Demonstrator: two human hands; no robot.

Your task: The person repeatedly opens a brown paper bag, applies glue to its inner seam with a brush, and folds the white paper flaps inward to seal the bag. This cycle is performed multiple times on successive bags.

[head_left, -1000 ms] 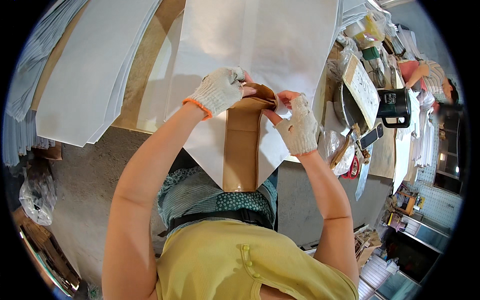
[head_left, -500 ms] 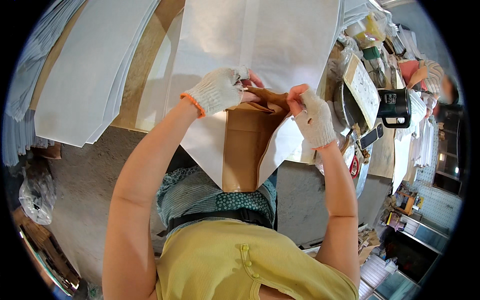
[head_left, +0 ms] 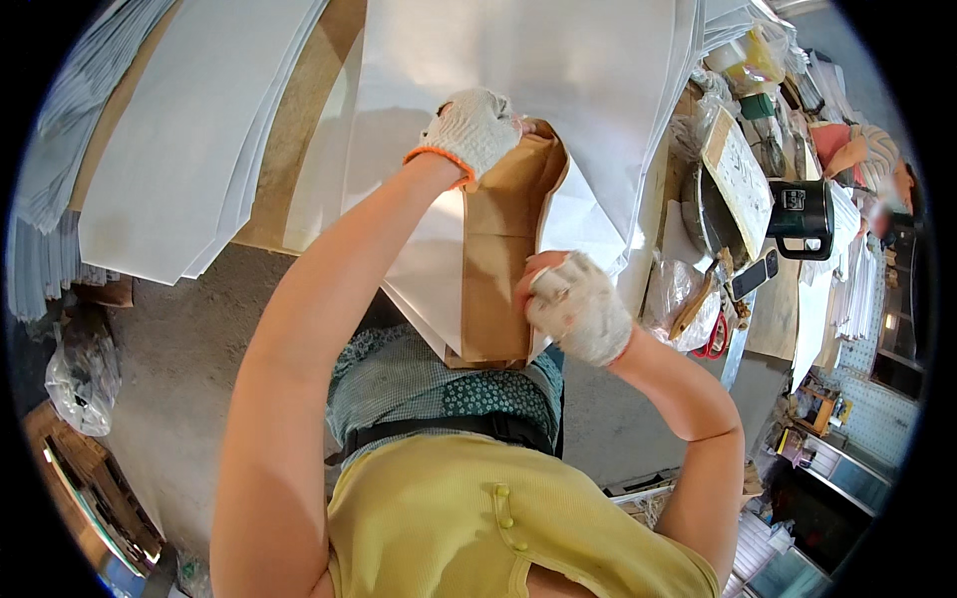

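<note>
A large white paper bag (head_left: 588, 214) with a brown paper inside (head_left: 498, 234) lies at the table's near edge, its near end reaching over my lap. The brown part shows as a long strip with a raised, curled flap at its far end. My left hand (head_left: 474, 130), in a white knitted glove with an orange cuff, is closed at the far end of the strip, its fingertips mostly hidden. My right hand (head_left: 580, 307), in a worn fingerless glove, is curled closed at the strip's right edge nearer my lap, its fingers against the fold.
White paper sheets (head_left: 189, 130) lie stacked on the left. At the right stand a black mug (head_left: 800, 217), a round pan (head_left: 703, 214) with a board (head_left: 738, 184) on it, a phone (head_left: 755, 274), red-handled scissors (head_left: 714, 337) and plastic wrapping (head_left: 673, 289).
My left hand has moved away from me, to the strip's far end. My right hand has come down toward my lap along the right fold. The brown strip now lies flatter and longer.
</note>
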